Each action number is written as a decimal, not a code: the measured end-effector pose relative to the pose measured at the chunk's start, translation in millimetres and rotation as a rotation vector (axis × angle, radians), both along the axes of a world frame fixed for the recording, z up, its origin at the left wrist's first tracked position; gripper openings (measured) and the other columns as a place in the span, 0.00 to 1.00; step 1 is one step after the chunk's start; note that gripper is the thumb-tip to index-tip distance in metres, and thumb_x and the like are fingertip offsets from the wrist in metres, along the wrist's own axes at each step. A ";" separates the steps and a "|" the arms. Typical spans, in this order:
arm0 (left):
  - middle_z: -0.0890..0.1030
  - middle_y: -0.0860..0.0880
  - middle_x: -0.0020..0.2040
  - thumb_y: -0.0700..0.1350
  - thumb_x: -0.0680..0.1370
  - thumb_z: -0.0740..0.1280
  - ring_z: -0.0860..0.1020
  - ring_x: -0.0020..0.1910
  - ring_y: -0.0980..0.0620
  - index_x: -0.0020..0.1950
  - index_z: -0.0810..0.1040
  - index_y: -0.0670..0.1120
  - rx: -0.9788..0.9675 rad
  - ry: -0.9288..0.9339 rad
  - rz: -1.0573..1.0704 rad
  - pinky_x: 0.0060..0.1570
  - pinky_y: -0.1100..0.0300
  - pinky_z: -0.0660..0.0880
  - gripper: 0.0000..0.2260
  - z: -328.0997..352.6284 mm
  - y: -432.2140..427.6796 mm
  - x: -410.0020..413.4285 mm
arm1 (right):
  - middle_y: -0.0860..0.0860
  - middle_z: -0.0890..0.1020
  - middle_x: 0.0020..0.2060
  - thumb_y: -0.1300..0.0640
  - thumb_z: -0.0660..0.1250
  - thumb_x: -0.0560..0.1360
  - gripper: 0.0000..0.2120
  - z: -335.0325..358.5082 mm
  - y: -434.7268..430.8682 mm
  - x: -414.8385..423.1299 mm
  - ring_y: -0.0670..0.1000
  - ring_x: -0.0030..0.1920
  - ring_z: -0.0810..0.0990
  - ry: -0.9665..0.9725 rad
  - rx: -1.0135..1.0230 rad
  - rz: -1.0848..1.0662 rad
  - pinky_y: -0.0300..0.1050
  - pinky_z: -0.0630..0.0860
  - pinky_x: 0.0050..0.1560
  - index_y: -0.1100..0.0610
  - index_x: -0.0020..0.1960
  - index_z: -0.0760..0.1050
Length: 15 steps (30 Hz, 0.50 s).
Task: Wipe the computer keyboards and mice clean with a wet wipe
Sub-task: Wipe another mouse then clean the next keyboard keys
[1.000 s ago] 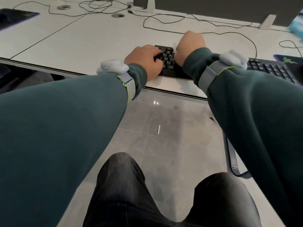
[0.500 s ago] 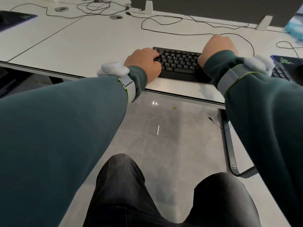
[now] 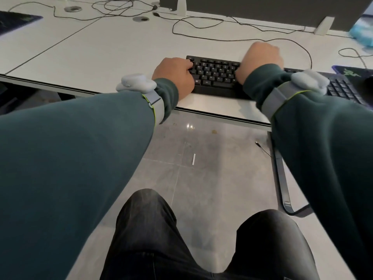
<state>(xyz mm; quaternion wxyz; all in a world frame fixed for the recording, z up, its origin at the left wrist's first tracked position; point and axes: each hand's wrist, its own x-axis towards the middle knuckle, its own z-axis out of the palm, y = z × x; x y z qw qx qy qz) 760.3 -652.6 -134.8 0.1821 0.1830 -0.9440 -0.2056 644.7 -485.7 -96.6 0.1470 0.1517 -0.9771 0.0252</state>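
Right hand (image 3: pixel 260 61) travels along keyboard (image 3: pixel 216 77): starts close to its left end, goes out past the letter block, now sits slightly back toward centre, motion-blurred. More keys exposed than a second ago.

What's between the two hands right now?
Head view: only a bare stretch of keyboard keys between left hand and right hand.

Soft, even light lit the white desk (image 3: pixel 113 51), a small glare spot shone on the floor tiles (image 3: pixel 190 126), the right hand (image 3: pixel 260 59) was motion-blurred, and the frame's edges bowed.
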 end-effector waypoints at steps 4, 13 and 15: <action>0.77 0.45 0.48 0.37 0.76 0.54 0.72 0.46 0.47 0.50 0.77 0.49 0.068 0.008 0.016 0.57 0.49 0.76 0.14 5.6 -0.1 2.3 | 0.59 0.73 0.45 0.58 0.61 0.76 0.07 7.4 14.7 -14.3 0.64 0.56 0.76 -0.006 0.138 -0.001 0.55 0.73 0.53 0.61 0.50 0.73; 0.84 0.44 0.49 0.44 0.67 0.51 0.79 0.50 0.40 0.53 0.84 0.44 0.187 0.118 0.084 0.53 0.49 0.77 0.24 14.2 4.1 14.4 | 0.52 0.82 0.58 0.60 0.62 0.75 0.15 -4.4 -75.3 38.6 0.56 0.59 0.78 -0.106 -0.153 0.410 0.42 0.74 0.58 0.54 0.60 0.80; 0.85 0.44 0.50 0.44 0.66 0.52 0.80 0.50 0.41 0.54 0.85 0.46 0.219 0.114 0.090 0.53 0.51 0.78 0.26 15.6 2.9 14.3 | 0.54 0.82 0.56 0.57 0.61 0.77 0.14 -2.9 -76.8 32.0 0.57 0.55 0.78 -0.139 -0.133 0.363 0.44 0.75 0.56 0.58 0.58 0.79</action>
